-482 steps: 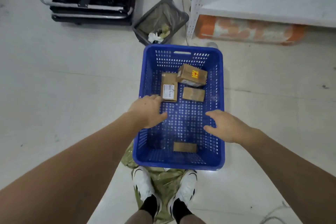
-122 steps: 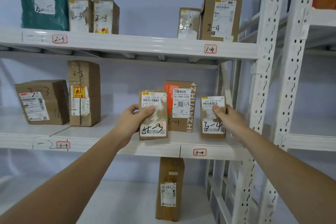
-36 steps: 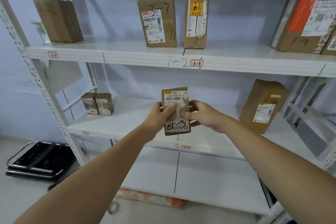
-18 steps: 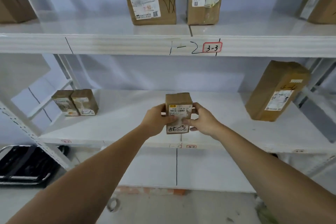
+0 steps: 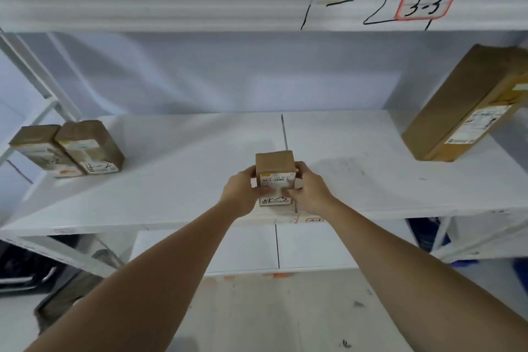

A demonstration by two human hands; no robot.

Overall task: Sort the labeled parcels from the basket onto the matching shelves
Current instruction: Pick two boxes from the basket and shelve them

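A small brown parcel (image 5: 275,166) with a white label marked 4-3 stands upright at the front edge of the white shelf (image 5: 183,180), just left of the black divider line. My left hand (image 5: 241,194) grips its left side and my right hand (image 5: 310,193) grips its right side, thumbs across the label. A small red-framed tag (image 5: 314,220) sits on the shelf edge right below the parcel. The blue basket (image 5: 428,234) shows only as a sliver at the lower right, behind the shelf.
Two small brown parcels (image 5: 85,148) stand at the shelf's left end. A larger brown box (image 5: 468,106) leans at the right end. The shelf above carries a red 3-3 tag (image 5: 425,4). A black folded cart (image 5: 25,271) lies on the floor at lower left.
I have come closer and lower to the shelf. Both hands have brought the 4-3 parcel down to the shelf's front edge, where it now stands upright.
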